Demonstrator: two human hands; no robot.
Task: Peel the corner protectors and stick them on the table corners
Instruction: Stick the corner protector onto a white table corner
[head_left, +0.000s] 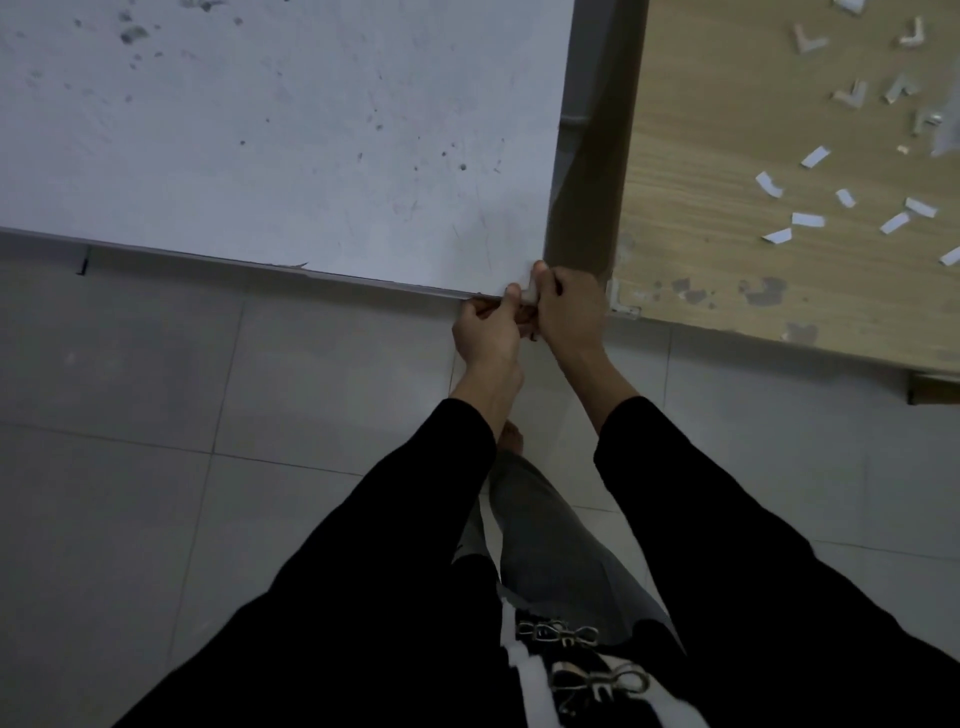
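Item: corner protector (531, 293) | centre frame, on white desk (260, 130) corner | left hand (485, 338), right hand (571, 312) both pinch it, thumbs on top, likely bedding the adhesive | spare protectors (808, 41), backing strips (808, 220) upper right on wooden desk (753, 286)

White table top (260, 130) flecked with dark grey specks, light brown wood-grain table (727, 218), white paper strips (808, 220), pale, perhaps translucent spare protectors (807, 42), whitish corner protector (531, 295), pale grey floor tiles (130, 395) with thin darker grout lines, black sleeves (415, 519), grey trousers (545, 535)
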